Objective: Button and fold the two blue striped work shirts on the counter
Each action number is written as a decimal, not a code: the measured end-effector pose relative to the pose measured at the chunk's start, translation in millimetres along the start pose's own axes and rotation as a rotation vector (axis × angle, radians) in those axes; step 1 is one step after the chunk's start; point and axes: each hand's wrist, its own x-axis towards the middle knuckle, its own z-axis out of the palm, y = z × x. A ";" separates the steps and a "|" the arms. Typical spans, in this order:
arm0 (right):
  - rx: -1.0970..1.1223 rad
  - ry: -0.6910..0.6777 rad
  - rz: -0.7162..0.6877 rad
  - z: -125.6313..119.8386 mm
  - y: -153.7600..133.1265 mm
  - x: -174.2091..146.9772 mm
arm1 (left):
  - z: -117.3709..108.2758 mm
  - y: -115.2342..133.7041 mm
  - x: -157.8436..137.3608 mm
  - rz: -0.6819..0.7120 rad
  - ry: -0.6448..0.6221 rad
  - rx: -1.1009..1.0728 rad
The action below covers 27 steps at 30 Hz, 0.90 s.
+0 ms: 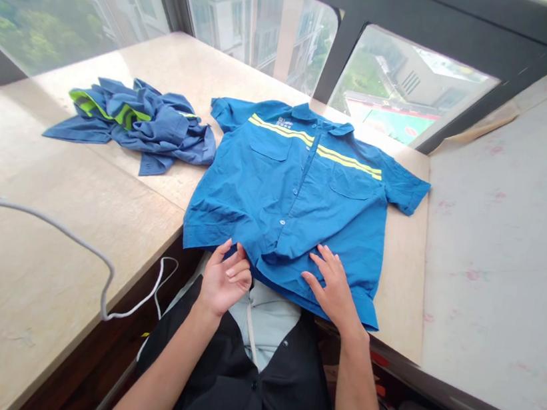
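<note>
A blue short-sleeved work shirt lies front up, collar toward the windows, with yellow reflective stripes across the chest and a button placket down the middle. Its lower hem hangs over the near edge and is rumpled at the centre. My left hand is palm up just at the hem, its fingers loosely bent and the thumb apart, with no cloth visibly gripped. On the lower right front of the shirt, my right hand rests or hovers with fingers spread; I cannot tell how firmly it touches.
A crumpled blue garment with lime-green bands sits left of the shirt on the beige surface. A white cable crosses the left edge and loops down. Windows stand behind, and a flower-patterned wall rises at right.
</note>
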 end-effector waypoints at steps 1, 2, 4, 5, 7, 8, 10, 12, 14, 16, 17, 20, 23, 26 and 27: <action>0.000 0.001 -0.002 -0.2 0.6 0.1 | 0.0 1.2 0.1 0.021 -0.004 0.003; 0.002 0.000 -0.003 -0.3 1.3 0.1 | 0.2 3.5 0.5 0.039 -0.010 0.021; 0.007 -0.003 -0.005 -0.4 2.7 0.0 | 1.2 10.6 1.8 0.071 -0.017 0.096; 0.011 -0.008 -0.007 -0.5 3.5 -0.1 | 1.9 14.8 2.5 0.094 -0.012 0.149; 0.018 -0.018 -0.012 -0.8 5.1 -0.2 | 3.1 23.0 3.4 0.175 0.034 0.270; 0.022 -0.023 -0.015 -1.2 6.1 -0.2 | 2.9 26.4 3.3 0.232 0.075 0.335; 0.028 -0.030 -0.020 -2.3 8.6 0.0 | -0.2 30.8 1.0 0.425 0.191 0.468; 0.024 -0.037 -0.024 -4.7 11.5 -0.3 | -8.0 32.5 -3.7 0.667 0.304 0.606; 0.002 -0.046 -0.034 -8.7 13.8 -1.7 | -20.1 32.9 -9.6 0.835 0.376 0.730; -0.028 -0.061 -0.053 -13.9 13.9 -4.4 | -33.7 33.5 -14.8 0.842 0.419 0.821; -0.040 -0.075 -0.071 -16.6 12.8 -6.2 | -40.1 34.2 -16.7 0.804 0.437 0.845; -0.050 -0.138 -0.155 -22.5 6.2 -11.2 | -52.6 36.7 -18.9 0.673 0.457 0.812; -0.035 -0.150 -0.247 -23.2 -0.7 -13.7 | -52.3 36.8 -17.2 0.564 0.399 0.741; -0.009 -0.073 -0.316 -25.6 -4.0 -13.0 | -42.6 33.0 -13.3 0.446 0.346 0.761; 0.004 -0.043 -0.339 -28.8 -4.5 -12.5 | -38.8 31.3 -11.7 0.430 0.344 0.777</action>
